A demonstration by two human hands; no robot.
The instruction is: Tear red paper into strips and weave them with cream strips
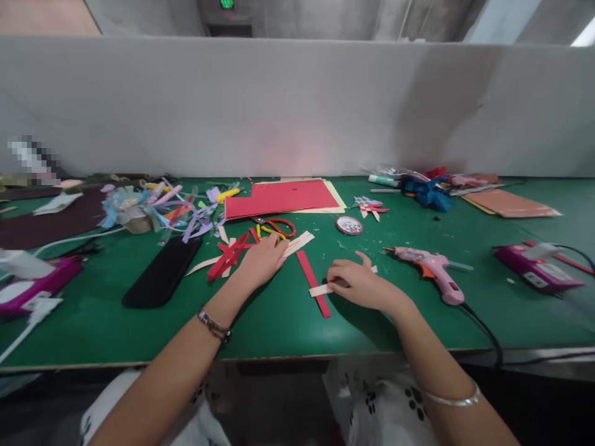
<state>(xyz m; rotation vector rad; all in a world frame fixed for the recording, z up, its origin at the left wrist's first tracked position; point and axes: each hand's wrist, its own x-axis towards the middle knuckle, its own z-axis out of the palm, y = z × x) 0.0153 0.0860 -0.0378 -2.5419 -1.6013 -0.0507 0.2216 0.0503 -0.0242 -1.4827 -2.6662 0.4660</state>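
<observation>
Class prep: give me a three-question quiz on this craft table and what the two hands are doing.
1. True or false: the right hand grips the pink glue gun.
2. What does the right hand press on? A) a cream paper strip crossing a red strip B) a ruler C) a pencil
3. Which hand lies nearer the red-handled scissors?
Key: 1 false, it lies on the table; 2 A; 3 the left hand.
</observation>
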